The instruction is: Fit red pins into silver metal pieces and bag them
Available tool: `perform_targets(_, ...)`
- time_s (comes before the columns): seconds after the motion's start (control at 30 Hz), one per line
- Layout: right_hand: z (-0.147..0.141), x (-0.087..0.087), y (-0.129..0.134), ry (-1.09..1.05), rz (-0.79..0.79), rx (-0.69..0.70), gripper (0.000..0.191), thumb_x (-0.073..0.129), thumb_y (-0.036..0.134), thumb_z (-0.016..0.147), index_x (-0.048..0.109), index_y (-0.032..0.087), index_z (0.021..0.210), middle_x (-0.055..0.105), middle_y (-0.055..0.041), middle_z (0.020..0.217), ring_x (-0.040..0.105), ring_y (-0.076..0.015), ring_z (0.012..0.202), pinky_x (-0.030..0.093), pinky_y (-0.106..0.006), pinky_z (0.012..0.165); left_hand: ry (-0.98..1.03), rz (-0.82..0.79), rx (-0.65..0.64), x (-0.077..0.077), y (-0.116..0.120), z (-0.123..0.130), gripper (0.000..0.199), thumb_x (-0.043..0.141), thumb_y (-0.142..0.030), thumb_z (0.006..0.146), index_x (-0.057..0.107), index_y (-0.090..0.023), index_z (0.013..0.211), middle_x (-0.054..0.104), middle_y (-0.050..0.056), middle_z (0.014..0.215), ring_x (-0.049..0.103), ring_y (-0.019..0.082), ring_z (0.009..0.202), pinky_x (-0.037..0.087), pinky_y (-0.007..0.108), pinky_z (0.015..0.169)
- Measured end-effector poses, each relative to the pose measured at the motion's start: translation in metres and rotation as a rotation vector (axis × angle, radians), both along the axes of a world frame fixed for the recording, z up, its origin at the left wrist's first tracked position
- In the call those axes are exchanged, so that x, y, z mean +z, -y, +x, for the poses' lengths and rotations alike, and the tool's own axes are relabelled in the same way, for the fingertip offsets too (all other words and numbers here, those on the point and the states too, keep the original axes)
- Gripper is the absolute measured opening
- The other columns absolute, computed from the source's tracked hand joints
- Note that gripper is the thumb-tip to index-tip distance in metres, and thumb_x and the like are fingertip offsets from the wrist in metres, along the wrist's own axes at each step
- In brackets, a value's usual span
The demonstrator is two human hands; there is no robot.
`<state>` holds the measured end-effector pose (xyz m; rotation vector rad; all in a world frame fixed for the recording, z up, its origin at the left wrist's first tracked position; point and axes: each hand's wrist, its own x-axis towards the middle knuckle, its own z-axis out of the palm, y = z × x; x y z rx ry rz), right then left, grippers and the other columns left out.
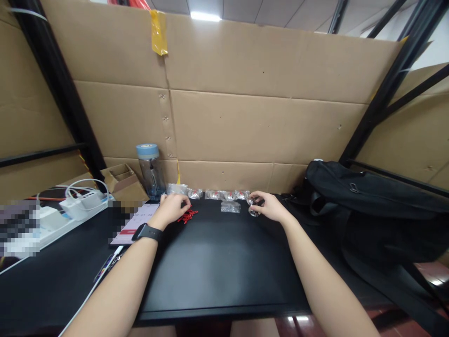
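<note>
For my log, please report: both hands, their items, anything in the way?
Left hand at red pieces. Right hand at shiny round pieces. Clear packet between hands, blocking neither.

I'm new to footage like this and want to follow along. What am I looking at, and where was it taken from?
No machine here: these are a person's two bare hands, seen from a camera worn on the head, above a black table. The left hand, wearing a black watch at the wrist, is at a pile of small red pieces; whether it grips one is unclear. The right hand has its fingertips at small, shiny round pieces. Clear plastic packets lie beyond, and a soft black fabric bag sits at right.
</note>
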<state>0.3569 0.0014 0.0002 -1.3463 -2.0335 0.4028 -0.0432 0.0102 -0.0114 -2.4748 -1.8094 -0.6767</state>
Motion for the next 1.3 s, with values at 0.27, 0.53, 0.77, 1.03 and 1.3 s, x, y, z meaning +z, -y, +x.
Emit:
perform_targets(0.27, -0.019, 0.003, 0.007, -0.181, 0.092, 0.002, 0.043, 0.075, 0.029, 0.075, 0.066, 0.025, 0.117, 0.069, -0.0063, 0.119, 0.065, -0.0192, 0.089, 0.053, -0.029, 0.07, 0.242, 0.058, -0.187, 0.012, 0.013, 0.02, 0.023, 0.058, -0.041, 0.089, 0.071, -0.023, 0.093, 0.077, 0.002, 0.097, 0.07, 0.021, 0.092, 0.048, 0.03, 0.088)
perform_targets(0.53, -0.08, -0.001, 0.034, -0.437, -0.017, 0.272, 0.05, 0.076, 0.03, 0.078, 0.06, 0.025, 0.124, 0.064, -0.0089, 0.129, 0.068, -0.02, 0.098, 0.057, -0.032, 0.079, 0.43, 0.049, -0.216, 0.019, 0.033, 0.052, 0.021, 0.065, -0.04, 0.088, 0.077, -0.024, 0.095, 0.078, 0.002, 0.099, 0.071, 0.022, 0.087, 0.052, 0.031, 0.087)
perform_targets(0.77, -0.112, -0.008, 0.051, -0.543, -0.001, 0.321, 0.047, 0.077, 0.028, 0.079, 0.06, 0.025, 0.122, 0.065, -0.0088, 0.127, 0.068, -0.0216, 0.103, 0.058, -0.032, 0.08, 0.439, 0.171, -0.299, 0.018, 0.045, 0.073, 0.016, 0.065, -0.036, 0.09, 0.078, -0.026, 0.089, 0.067, 0.005, 0.12, 0.06, 0.025, 0.117, 0.043, 0.039, 0.105)
perform_targets(1.03, -0.116, -0.013, 0.049, -0.58, 0.02, 0.317, 0.044, 0.082, 0.029, 0.075, 0.065, 0.025, 0.115, 0.071, -0.0081, 0.118, 0.071, -0.0229, 0.101, 0.057, -0.033, 0.079, 0.448, 0.173, -0.319, 0.01, 0.051, 0.088, 0.011, 0.065, -0.029, 0.09, 0.075, -0.025, 0.089, 0.06, 0.005, 0.112, 0.057, 0.023, 0.113, 0.044, 0.041, 0.1)
perform_targets(1.3, -0.116, -0.013, 0.049, -0.626, -0.033, 0.318, 0.039, 0.084, 0.033, 0.072, 0.065, 0.022, 0.105, 0.071, -0.0099, 0.12, 0.072, -0.0247, 0.102, 0.058, -0.034, 0.078, 0.398, 0.224, -0.244, 0.012, 0.056, 0.09, 0.009, 0.067, -0.028, 0.088, 0.075, -0.026, 0.086, 0.059, 0.004, 0.109, 0.055, 0.024, 0.112, 0.04, 0.043, 0.099)
